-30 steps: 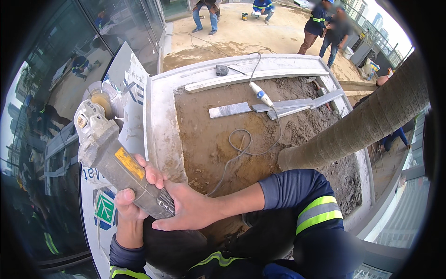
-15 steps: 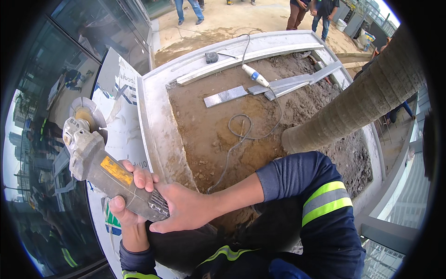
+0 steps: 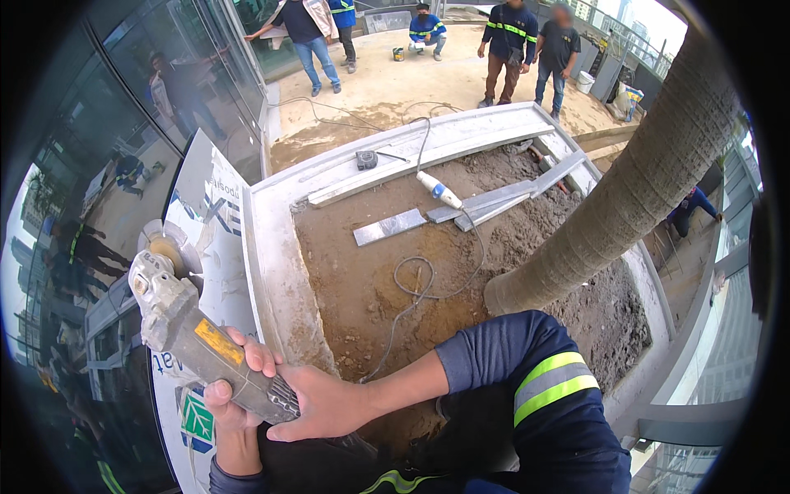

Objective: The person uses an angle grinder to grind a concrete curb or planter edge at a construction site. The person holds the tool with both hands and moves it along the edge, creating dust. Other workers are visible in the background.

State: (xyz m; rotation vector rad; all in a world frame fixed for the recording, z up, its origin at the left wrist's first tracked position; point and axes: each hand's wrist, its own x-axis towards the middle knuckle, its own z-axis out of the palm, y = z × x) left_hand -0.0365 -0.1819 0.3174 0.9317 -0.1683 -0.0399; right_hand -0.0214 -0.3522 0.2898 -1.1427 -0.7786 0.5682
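- Dust-coated grey angle grinder with a yellow label on its body sits lower left of the head view, head end raised up and away from the person, over a white printed panel beside the pale concrete planter rim
- Right hand is wrapped around the ribbed rear of the body, fingers curled over the top; left hand cups the same rear section from below, closed on it; both grip the tool, none of the weight rests on anything
- Judged handling: rigid metal-and-plastic casing, likely hefty and nose-heavy toward the gear head; dust film may make the shell slick; two-handed hold on the barrel looks the sound place, well clear of the disc end
- Disc and guard are blurred and pale; cannot tell whether the wheel is spinning, nor its kind
- No side handle visible; the switch is hidden under the fingers
- Grey cable loops over the brown soil toward a white and blue plug connector; whether it feeds the grinder cannot be traced, its near end passes behind the right forearm
- Left forearm largely cut off at the lower edge; the grey palm trunk hides part of the bed; people standing beyond are small and indistinct
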